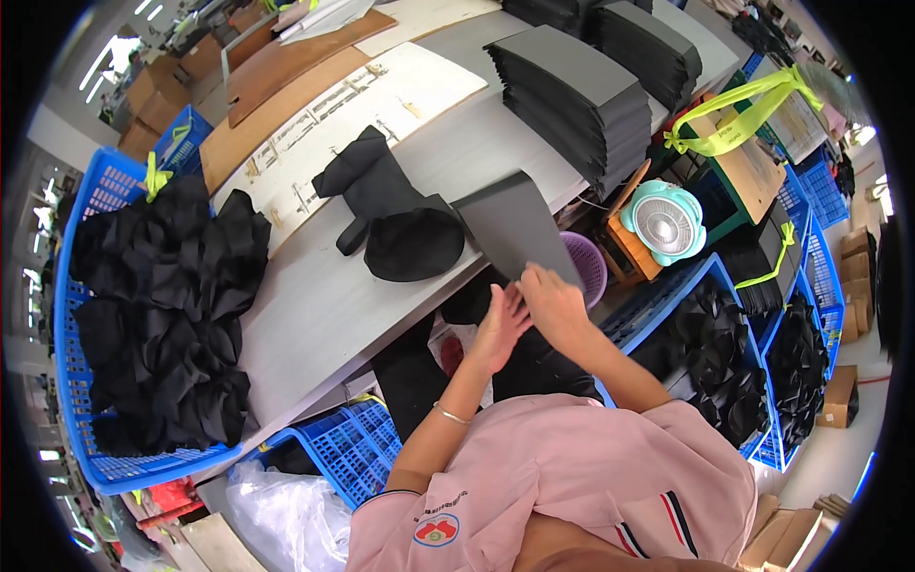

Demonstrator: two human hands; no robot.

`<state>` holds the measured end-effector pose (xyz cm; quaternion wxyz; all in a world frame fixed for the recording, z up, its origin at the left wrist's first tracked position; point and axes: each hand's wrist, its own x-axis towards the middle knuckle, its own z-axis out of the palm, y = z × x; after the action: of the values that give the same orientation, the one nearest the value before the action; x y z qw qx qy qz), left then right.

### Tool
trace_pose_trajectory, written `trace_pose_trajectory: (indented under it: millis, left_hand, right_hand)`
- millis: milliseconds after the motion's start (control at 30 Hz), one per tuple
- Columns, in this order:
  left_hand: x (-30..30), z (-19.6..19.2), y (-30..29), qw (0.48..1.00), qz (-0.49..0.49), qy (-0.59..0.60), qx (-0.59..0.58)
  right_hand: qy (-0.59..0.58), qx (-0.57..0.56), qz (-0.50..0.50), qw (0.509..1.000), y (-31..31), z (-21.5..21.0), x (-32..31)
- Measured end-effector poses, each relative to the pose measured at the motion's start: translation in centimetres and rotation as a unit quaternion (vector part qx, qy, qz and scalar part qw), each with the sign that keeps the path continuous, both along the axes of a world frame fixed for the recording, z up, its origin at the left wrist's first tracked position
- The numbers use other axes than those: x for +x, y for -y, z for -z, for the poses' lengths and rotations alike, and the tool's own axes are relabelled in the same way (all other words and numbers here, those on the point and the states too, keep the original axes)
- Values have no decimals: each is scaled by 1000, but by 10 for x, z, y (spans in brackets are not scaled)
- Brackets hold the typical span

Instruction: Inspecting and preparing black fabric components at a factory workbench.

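A flat, dark grey sheet [513,221] with a rounded far end reaches over the table edge toward me. My right hand [555,301] is closed, its fingers pinching the near end of this sheet. My left hand [501,326] is beside it with the fingers stretched out and nothing visible in them. Left of the sheet lie sewn black fabric pieces: a rounded one [414,245] at the near side and a folded one [367,176] behind it. The fingertips of both hands are close together.
Tall stacks of dark sheets [572,81] stand at the back right of the grey table [315,315]. A blue basket [71,315] heaped with black pieces stands left. To the right are a purple bin [588,271], a turquoise fan [667,221] and another filled blue basket [658,310].
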<state>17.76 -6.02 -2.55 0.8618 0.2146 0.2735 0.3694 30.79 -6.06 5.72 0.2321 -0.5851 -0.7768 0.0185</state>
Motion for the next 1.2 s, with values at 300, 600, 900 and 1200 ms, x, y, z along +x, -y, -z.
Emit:
trace_pose_trajectory:
  millis: [300, 600, 900, 1200]
  left_hand:
    - [17, -26, 5, 977, 38, 207, 35]
    - [-27, -85, 18, 989, -108, 101, 16]
    - [-59, -82, 14, 775, -377, -417, 289]
    - [-114, -67, -82, 561, -326, -612, 452]
  right_hand:
    - [-332, -245, -21, 911, 90, -39, 24]
    - [-243, -42, 5, 969, 99, -33, 10]
    - [-457, -274, -75, 843, 57, -14, -13]
    - [-157, -130, -33, 978, 7, -20, -39]
